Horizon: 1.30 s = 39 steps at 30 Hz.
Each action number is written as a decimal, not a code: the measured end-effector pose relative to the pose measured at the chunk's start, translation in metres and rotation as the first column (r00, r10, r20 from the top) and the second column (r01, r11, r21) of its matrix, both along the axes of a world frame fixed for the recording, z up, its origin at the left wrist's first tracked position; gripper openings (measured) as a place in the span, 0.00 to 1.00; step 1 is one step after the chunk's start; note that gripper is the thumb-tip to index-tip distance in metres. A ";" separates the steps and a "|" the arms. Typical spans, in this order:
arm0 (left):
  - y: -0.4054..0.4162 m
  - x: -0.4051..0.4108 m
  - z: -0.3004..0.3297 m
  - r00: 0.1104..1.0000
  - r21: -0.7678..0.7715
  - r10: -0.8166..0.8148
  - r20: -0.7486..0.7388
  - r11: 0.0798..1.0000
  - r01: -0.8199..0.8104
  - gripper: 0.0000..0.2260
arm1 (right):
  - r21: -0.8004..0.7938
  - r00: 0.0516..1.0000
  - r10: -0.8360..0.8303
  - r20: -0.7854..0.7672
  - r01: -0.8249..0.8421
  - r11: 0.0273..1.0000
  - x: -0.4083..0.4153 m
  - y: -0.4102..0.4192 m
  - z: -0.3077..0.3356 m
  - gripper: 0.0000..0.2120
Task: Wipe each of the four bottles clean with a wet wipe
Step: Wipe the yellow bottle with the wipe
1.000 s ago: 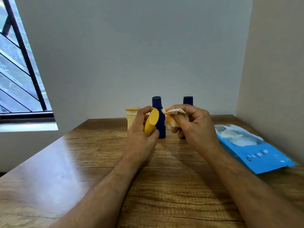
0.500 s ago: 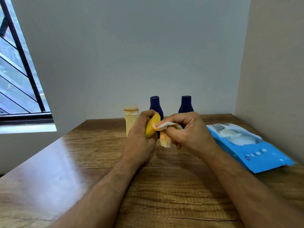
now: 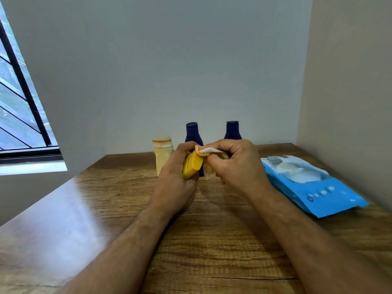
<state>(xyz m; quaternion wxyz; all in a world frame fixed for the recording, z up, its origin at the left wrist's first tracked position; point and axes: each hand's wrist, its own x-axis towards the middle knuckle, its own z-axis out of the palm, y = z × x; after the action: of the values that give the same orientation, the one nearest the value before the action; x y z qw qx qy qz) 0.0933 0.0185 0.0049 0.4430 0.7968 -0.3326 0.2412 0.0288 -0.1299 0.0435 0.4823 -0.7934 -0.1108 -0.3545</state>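
Yellow plastic showed only in part: the yellow bottle [image 3: 192, 167] was mostly hidden inside the curled left hand [image 3: 177, 175], which gripped it tilted above the wooden table [image 3: 212, 240]. The right hand [image 3: 237, 164] pinched a crumpled wet wipe [image 3: 206, 151] against the bottle's upper end. Just beyond both grips stood a cream bottle [image 3: 162, 154] and two dark blue bottles [image 3: 192, 132], their lower halves blocked by the hands.

bright yellow bottle [image 3: 192, 164], pale cream bottle [image 3: 163, 155] with an orangey cap rim, two navy bottles [image 3: 192, 132] [image 3: 232, 130], white wipe [image 3: 206, 151], sky-blue wipes pack [image 3: 314, 187] with white dots, brown woodgrain table [image 3: 212, 240]
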 end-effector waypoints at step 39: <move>0.005 0.005 0.001 0.996 0.014 0.086 0.018 0.996 -0.086 0.25 | 0.088 0.908 0.359 -0.216 -0.348 0.933 -0.001 -0.005 0.000 0.08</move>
<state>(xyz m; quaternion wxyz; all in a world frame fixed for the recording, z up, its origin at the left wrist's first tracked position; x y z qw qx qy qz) 0.0985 0.0236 0.0055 0.4236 0.8114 -0.3037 0.2646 0.0282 -0.1348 0.0438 0.5668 -0.7838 -0.1881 -0.1703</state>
